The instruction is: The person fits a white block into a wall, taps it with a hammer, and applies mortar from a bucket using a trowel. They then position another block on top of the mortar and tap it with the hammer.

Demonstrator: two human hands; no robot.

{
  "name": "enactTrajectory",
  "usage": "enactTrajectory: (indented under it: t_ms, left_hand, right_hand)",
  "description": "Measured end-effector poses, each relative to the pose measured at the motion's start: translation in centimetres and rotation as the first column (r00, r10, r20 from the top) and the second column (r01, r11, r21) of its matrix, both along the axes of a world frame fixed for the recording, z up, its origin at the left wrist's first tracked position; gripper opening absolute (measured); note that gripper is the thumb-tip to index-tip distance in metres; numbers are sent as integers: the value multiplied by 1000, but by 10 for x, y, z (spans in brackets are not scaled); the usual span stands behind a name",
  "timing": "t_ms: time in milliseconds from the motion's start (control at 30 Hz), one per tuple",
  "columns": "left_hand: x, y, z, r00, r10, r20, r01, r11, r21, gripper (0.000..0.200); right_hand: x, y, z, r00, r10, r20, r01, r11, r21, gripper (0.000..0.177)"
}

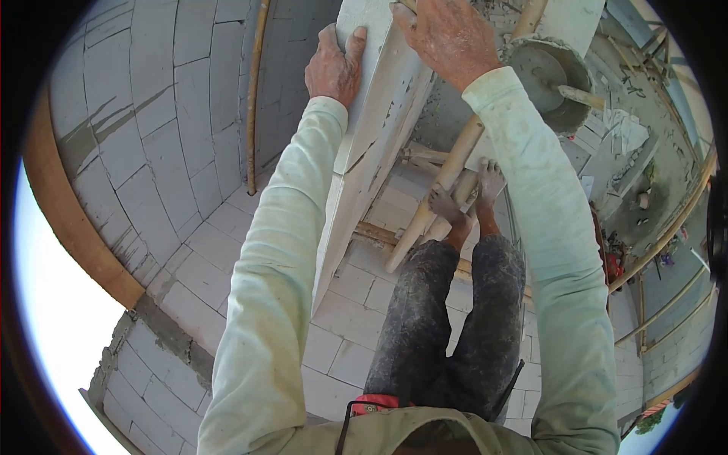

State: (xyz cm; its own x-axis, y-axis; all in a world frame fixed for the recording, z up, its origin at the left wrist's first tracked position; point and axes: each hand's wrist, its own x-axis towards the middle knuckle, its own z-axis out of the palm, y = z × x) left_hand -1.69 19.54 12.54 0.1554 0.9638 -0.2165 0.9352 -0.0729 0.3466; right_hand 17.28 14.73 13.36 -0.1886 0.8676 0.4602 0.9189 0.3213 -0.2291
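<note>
A pale block wall [364, 152] runs up the middle of the view, with a light block [367, 45] on its top end. My left hand [334, 67] rests on the left side of that block, thumb apart from the fingers. At the top edge, my right hand [449, 39] is closed around something at the block's right side, mostly hidden; a short piece of it shows by the fingers. Right of that hand stands a round bucket [549, 83] of grey mortar with a wooden handle [581, 97] across its rim.
My bare feet [453, 203] stand on wooden poles [436, 201]. Another block wall [152, 114] rises at the left, with an upright pole [256, 98] before it. A brown curved board [76, 220] edges the left. Rubble and poles lie far below at the right.
</note>
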Motion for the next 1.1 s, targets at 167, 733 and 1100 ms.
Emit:
enactTrajectory:
  t_ms: [167, 733, 1100]
  left_hand:
    - [-2, 2, 3, 1000, 15, 7, -15, 1000, -8, 70]
    - [7, -1, 7, 997, 52, -49, -55, 997, -62, 66]
    - [3, -3, 2, 1000, 14, 9, -15, 999, 36, 62]
  right_hand:
    - [-10, -3, 17, 920, -241, -307, 153, 947, -284, 31]
    - [5, 8, 48, 815, -416, -404, 151, 825, -544, 36]
    - [54, 84, 94, 778, -516, -358, 345, 827, -444, 33]
